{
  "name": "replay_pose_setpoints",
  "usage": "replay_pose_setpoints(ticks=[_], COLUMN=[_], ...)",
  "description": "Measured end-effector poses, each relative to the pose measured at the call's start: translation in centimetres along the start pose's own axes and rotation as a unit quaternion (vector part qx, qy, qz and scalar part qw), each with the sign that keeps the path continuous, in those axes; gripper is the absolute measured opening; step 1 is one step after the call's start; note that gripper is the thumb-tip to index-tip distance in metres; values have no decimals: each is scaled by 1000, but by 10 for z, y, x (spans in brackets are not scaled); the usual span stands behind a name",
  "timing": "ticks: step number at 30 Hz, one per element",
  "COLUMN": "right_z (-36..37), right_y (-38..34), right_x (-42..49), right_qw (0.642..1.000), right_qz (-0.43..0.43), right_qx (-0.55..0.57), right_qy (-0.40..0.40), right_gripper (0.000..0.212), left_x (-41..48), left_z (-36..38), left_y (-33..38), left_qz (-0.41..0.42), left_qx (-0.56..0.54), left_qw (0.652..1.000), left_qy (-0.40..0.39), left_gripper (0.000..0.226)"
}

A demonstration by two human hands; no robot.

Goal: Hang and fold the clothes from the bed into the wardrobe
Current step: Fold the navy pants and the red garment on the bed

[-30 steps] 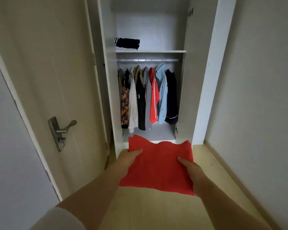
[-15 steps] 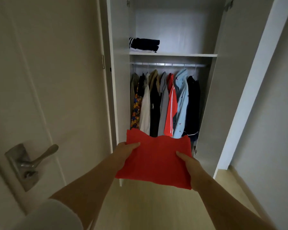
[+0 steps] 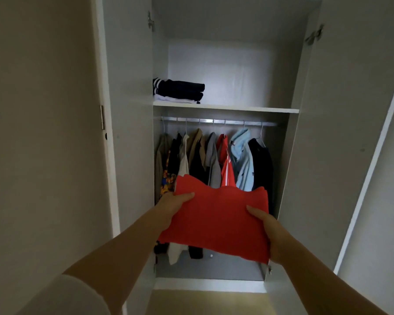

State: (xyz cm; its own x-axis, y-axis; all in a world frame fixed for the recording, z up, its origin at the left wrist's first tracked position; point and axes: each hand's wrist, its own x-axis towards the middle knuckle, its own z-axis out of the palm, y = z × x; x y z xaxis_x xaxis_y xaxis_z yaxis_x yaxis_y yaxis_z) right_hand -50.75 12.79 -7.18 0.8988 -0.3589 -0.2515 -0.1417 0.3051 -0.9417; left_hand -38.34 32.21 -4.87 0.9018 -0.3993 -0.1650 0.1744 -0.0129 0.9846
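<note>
A folded red garment (image 3: 216, 221) lies flat between both hands, held out in front of the open wardrobe (image 3: 132, 133). My left hand (image 3: 173, 206) grips its left edge with the thumb on top. My right hand (image 3: 268, 233) grips the right edge, thumb on top, fingers hidden below the cloth. Beyond it, several garments (image 3: 214, 160) hang from the rail (image 3: 216, 121). Above the rail, the shelf (image 3: 248, 109) carries a small stack of folded dark and white clothes (image 3: 178, 90) at its left end.
The wardrobe's two white doors stand open, the left door (image 3: 127, 110) and the right door (image 3: 341, 133). A room door (image 3: 43, 133) fills the left side. The right part of the shelf is bare. Wooden floor (image 3: 205, 302) shows below the wardrobe base.
I have come closer to the wardrobe and the view has tilted up. The red garment, still held in both hands, has risen from floor level to in front of the hanging clothes.
</note>
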Motion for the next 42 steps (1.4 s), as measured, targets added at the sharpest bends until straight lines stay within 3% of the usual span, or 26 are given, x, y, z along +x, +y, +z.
replay_pose_setpoints(ticks=[4,8,12,17,23,33,37,39,42], right_z=[1,4,-1,-4,11,39,54,63,70], right_y=[-43,-90,-146,-229,-300,-385,-408,-414,-420], right_x=[63,135,204,289,372,477,526,551,579], right_qw=[998,994,987,977,971,961,953,952,934], right_qz=[-18,-63,-93,-137,-179,-250,-242,-228,-210], right_qx=[25,60,82,71,74,104,178,205,287], right_qy=[-56,-68,-107,-146,-140,-53,-18,8,35], right_gripper=[52,44,19,15,12,13,25,25,32], left_x=[66,133,199,278,360,487,537,556,578], left_z=[4,13,29,49,52,40,36,36,40], left_y=[41,80,128,200,268,351,366,370,367], left_qz=[27,59,93,162,219,284,368,424,513], left_qx=[8,14,25,25,69,191,263,381,495], left_qw=[1000,998,995,986,970,933,878,794,626], left_qy=[-4,16,24,43,80,106,155,212,314], left_gripper=[39,34,33,17,28,34,19,12,14])
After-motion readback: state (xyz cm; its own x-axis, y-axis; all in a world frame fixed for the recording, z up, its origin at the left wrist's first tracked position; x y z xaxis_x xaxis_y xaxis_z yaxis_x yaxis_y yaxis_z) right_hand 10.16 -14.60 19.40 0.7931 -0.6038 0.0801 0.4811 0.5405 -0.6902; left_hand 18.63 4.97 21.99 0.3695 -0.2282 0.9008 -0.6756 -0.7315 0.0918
